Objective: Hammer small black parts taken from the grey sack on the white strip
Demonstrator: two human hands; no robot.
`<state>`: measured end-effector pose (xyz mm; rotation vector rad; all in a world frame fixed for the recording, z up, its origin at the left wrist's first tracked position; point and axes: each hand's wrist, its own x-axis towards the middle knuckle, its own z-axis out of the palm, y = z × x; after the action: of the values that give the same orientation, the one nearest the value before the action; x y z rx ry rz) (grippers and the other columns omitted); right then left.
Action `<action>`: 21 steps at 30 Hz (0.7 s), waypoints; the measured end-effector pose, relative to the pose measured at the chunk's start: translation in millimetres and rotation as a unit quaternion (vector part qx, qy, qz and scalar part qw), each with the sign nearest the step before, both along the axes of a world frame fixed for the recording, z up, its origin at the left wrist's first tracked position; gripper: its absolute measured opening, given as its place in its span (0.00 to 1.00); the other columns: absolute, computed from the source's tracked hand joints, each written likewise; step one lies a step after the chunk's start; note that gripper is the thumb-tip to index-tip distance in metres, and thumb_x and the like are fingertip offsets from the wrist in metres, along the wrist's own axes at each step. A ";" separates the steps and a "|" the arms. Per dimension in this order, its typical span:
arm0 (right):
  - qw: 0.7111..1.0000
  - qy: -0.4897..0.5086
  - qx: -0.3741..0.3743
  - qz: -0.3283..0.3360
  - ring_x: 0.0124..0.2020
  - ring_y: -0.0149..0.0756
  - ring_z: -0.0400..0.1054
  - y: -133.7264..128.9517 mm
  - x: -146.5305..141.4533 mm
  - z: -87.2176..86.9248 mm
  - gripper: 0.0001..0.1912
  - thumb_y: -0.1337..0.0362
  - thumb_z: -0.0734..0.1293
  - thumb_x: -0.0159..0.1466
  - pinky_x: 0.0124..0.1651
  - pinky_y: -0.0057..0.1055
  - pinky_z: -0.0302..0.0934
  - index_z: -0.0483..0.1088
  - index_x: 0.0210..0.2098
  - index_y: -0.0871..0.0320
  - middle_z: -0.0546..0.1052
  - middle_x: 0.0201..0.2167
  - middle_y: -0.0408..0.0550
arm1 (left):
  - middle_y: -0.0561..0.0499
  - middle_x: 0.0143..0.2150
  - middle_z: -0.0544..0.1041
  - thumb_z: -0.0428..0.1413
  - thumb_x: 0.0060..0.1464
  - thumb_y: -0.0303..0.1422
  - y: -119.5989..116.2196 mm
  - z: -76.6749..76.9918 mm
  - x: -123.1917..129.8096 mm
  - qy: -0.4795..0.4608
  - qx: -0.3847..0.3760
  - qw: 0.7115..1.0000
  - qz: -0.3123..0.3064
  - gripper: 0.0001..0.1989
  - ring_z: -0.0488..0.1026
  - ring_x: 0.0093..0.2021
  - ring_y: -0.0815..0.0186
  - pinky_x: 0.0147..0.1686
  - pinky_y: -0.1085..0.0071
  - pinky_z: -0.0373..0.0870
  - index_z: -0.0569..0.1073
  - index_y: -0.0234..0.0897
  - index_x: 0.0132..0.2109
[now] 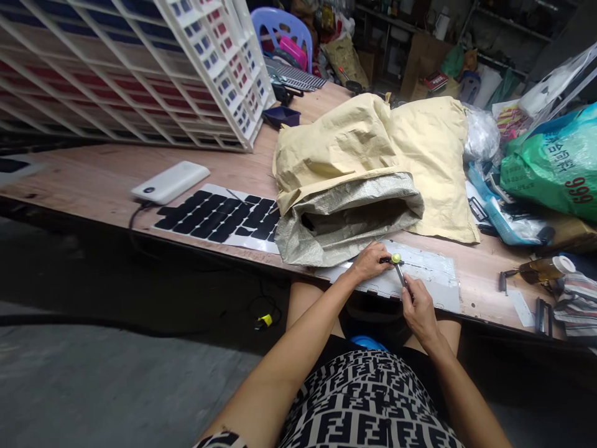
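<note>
My left hand (pixel 372 261) is closed, pinching a small black part (pixel 385 259) over the table's front edge. A yellow-green round piece (pixel 396 257) sits at that part's right end; how the two are joined is too small to tell. My right hand (pixel 418 305) is wrapped round a dark-handled tool with a metal shaft (pixel 401 275), whose far end meets the round piece. Beneath both hands lies a pale flat board (pixel 438 280). Just behind my left hand, a yellow woven sack (pixel 336 143) gapes with its silvery-grey mouth towards me.
To the left are black panel pieces (pixel 205 214) on a white sheet and a white power bank (pixel 171 182). A white plastic crate (pixel 242 93) stands behind them. On the right are a green bag (pixel 555 165), a lidded cup (pixel 543 269) and a striped cloth (pixel 581 302).
</note>
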<state>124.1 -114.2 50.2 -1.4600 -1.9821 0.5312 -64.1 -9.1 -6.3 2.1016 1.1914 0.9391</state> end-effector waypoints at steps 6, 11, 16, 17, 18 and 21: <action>0.993 -0.040 0.038 -0.100 0.43 0.41 0.68 54.3 18.0 2.6 0.22 0.63 0.58 0.68 0.49 0.38 0.64 0.69 0.58 0.60 0.73 0.42 0.53 | 0.50 0.37 0.74 0.65 0.52 0.34 -0.9 5.0 -0.3 0.000 0.001 1.000 0.004 0.09 0.68 0.41 0.63 0.46 0.66 0.66 0.81 0.38 0.42; 0.966 -0.122 0.016 -0.226 0.39 0.42 0.63 121.8 39.0 -12.1 0.26 0.70 0.56 0.63 0.45 0.37 0.61 0.70 0.58 0.62 0.66 0.38 0.53 | 0.50 0.37 0.74 0.63 0.53 0.34 -2.9 6.6 -0.4 -0.001 -0.006 1.000 0.002 0.09 0.68 0.42 0.62 0.47 0.65 0.67 0.81 0.39 0.42; 0.944 -0.197 -0.006 -0.264 0.41 0.45 0.60 141.8 41.2 -26.5 0.27 0.71 0.57 0.62 0.45 0.39 0.57 0.69 0.60 0.61 0.64 0.39 0.54 | 0.50 0.38 0.74 0.62 0.54 0.35 0.6 5.6 -2.7 0.005 -0.006 1.000 -0.003 0.08 0.68 0.43 0.62 0.46 0.66 0.67 0.80 0.39 0.42; 0.942 -0.211 -0.008 -0.259 0.42 0.45 0.60 141.0 41.2 -26.8 0.27 0.72 0.57 0.62 0.45 0.39 0.57 0.69 0.60 0.60 0.65 0.39 0.55 | 0.49 0.38 0.74 0.62 0.55 0.35 1.2 6.3 -3.3 0.005 -0.002 1.000 -0.004 0.08 0.68 0.42 0.62 0.46 0.66 0.67 0.80 0.38 0.42; 0.941 -0.224 -0.011 -0.252 0.42 0.46 0.60 139.7 41.7 -26.4 0.27 0.71 0.58 0.63 0.45 0.39 0.56 0.69 0.60 0.60 0.65 0.40 0.56 | 0.49 0.38 0.74 0.61 0.56 0.36 0.6 7.6 -3.7 0.003 0.005 1.000 -0.004 0.09 0.68 0.42 0.62 0.45 0.66 0.67 0.79 0.38 0.42; 0.943 -0.249 -0.019 -0.221 0.42 0.46 0.59 135.3 45.5 -23.8 0.27 0.71 0.58 0.64 0.45 0.38 0.56 0.68 0.61 0.59 0.66 0.40 0.56 | 0.47 0.39 0.76 0.56 0.62 0.39 -14.9 13.6 -2.1 -0.016 0.042 0.999 -0.008 0.12 0.70 0.41 0.62 0.45 0.66 0.67 0.77 0.36 0.45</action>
<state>169.6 21.1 26.3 -2.1468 -1.9020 -0.0060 -66.1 -23.9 7.3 2.1500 1.1350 1.0271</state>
